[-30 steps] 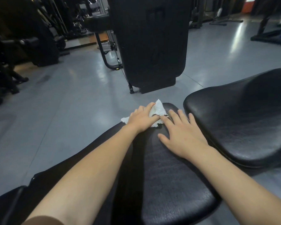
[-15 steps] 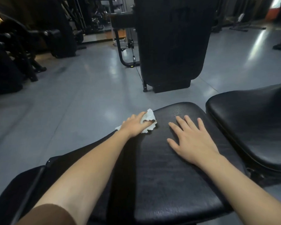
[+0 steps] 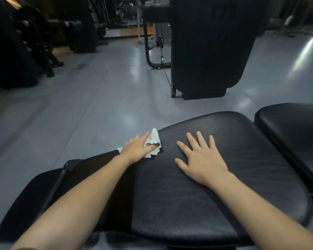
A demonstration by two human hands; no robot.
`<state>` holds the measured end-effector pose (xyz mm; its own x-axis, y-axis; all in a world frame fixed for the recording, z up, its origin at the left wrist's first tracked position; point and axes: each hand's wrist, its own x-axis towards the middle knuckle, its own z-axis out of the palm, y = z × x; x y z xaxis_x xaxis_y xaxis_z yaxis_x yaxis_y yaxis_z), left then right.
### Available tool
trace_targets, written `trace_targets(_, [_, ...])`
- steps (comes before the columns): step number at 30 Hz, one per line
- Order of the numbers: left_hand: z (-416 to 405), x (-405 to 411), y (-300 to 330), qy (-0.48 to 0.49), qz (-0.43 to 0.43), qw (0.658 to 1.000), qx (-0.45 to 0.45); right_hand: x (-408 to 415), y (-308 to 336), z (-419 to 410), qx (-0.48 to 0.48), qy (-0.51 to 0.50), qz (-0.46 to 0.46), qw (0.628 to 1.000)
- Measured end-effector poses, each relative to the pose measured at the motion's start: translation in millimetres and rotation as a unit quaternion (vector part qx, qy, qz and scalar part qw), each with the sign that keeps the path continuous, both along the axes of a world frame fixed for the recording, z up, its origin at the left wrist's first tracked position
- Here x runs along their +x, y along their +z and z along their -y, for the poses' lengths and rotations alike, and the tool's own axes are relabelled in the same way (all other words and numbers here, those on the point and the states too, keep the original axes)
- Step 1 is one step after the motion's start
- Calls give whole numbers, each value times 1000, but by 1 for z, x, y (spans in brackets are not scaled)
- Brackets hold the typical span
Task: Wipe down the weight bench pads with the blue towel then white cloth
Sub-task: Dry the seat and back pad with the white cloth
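The black weight bench pad (image 3: 233, 199) lies in front of me, spanning the lower half of the head view. My left hand (image 3: 135, 148) lies palm down at the pad's far left edge and holds the crumpled white cloth (image 3: 154, 138) against it, with the cloth bunched up over the thumb side of the hand. My right hand (image 3: 201, 159) rests flat on the middle of the pad with its fingers spread and holds nothing. No blue towel is in view.
A second black pad (image 3: 293, 134) sits to the right across a narrow gap. A tall black gym machine (image 3: 206, 51) stands on the grey floor (image 3: 98, 98) beyond the bench. More dark equipment (image 3: 22, 51) lines the far left.
My left hand has slid the white cloth leftward along the pad, away from my right hand, which stays flat. The view has shifted, showing more of the pad's far end.
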<state>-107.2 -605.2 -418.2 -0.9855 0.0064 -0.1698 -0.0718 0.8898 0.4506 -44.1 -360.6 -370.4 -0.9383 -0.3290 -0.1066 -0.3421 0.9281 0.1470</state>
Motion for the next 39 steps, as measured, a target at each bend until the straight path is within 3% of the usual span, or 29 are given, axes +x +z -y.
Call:
trace_targets(14, [105,38,-30,25,-9,1000,-11,-9,-31,103,22,52,18,998])
trace_targets(25, [202,58,-58,131,53,989,32,-5,-46,141,41,85,11,995])
trace_targets(30, [209,81,-57,186,62,979,61,-1,-43,140,47,85,4,995])
trace_targets(39, [194,151,-56,187,71,978,53,6,-42,144,46,92,13,995])
